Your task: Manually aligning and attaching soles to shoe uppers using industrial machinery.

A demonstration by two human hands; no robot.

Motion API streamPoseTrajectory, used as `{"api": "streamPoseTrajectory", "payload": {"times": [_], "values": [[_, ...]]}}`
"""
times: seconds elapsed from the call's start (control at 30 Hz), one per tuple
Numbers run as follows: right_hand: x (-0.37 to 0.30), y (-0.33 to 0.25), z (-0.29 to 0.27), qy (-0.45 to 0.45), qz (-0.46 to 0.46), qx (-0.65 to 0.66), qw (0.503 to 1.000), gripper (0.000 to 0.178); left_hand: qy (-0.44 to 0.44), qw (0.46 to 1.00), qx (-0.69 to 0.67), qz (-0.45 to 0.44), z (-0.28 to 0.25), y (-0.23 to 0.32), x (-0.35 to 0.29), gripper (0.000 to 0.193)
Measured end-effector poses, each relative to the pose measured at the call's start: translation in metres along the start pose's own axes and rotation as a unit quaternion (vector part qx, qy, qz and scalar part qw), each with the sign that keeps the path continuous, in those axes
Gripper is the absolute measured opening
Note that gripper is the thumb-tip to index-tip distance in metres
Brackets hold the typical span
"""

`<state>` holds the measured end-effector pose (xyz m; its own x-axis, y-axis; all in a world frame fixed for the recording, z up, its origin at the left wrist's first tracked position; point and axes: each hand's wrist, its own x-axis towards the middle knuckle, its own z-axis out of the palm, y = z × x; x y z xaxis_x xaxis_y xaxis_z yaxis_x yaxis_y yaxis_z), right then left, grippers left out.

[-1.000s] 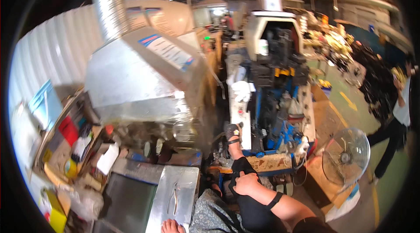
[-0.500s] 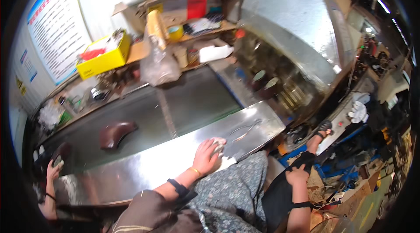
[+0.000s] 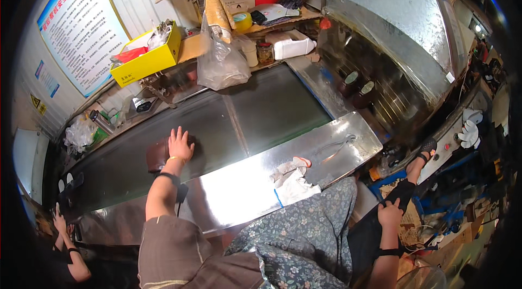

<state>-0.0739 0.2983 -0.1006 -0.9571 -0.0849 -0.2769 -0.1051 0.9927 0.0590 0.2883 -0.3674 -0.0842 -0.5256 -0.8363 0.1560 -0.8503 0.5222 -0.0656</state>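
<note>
My left hand (image 3: pixel 181 146) lies with spread fingers on a brown, curved piece that looks like a leather shoe upper (image 3: pixel 158 155). Its fingers cover the right part of that piece, which rests on a dark conveyor belt (image 3: pixel 266 101). No grip around it can be seen. My right hand (image 3: pixel 390 213) rests on my dark-trousered leg, fingers apart, holding nothing. A white cloth or glove (image 3: pixel 296 186) lies on the shiny metal ledge (image 3: pixel 228 186) in front of me. Farther right on the ledge is a thin metal tool (image 3: pixel 337 148), its kind unclear.
Another person's hands (image 3: pixel 61 225) show at the far left edge. Behind the belt stand a yellow box (image 3: pixel 147 66), a clear plastic bag (image 3: pixel 223 66) and a shelf with tape and jars. A metal hood (image 3: pixel 391 17) rises at the right, with two brown items (image 3: pixel 356 88) beneath.
My left hand has left the white cloth on the ledge and reached forward-left onto the brown piece. My right hand stays on my leg. The other person's hand no longer holds a brown piece.
</note>
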Motion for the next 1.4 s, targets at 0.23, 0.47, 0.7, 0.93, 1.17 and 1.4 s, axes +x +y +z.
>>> {"api": "streamPoseTrajectory", "payload": {"times": [0.23, 0.47, 0.7, 0.93, 1.17, 1.4], "values": [[0.001, 0.002, -0.001, 0.040, -0.001, 0.005, 0.999, 0.046, -0.174, 0.980, 0.097, 0.001, 0.004, 0.056, 0.043, 0.054], [-0.001, -0.004, -0.005, 0.045, 0.044, 0.021, 0.998, 0.045, -0.022, 0.998, 0.052, -0.036, 0.014, 0.046, -0.004, 0.062], [0.003, -0.006, -0.002, 0.056, 0.015, 0.082, 0.995, 0.046, 0.034, 0.696, -0.520, -0.494, 0.061, -0.014, -0.032, 0.060], [-0.029, 0.042, -0.045, 0.104, -0.114, 0.000, 0.988, 0.048, -0.301, 0.547, -0.755, -0.200, 0.002, -0.021, -0.030, 0.050], [-0.066, -0.100, -0.190, -0.034, -0.386, 0.474, 0.790, 0.103, -0.373, 0.567, -0.734, -0.008, -0.121, 0.130, -0.147, 0.053], [-0.070, -0.047, -0.135, 0.223, -0.203, 0.691, 0.657, 0.064, -0.464, 0.578, -0.587, 0.326, -0.169, 0.312, -0.205, 0.074]]}}
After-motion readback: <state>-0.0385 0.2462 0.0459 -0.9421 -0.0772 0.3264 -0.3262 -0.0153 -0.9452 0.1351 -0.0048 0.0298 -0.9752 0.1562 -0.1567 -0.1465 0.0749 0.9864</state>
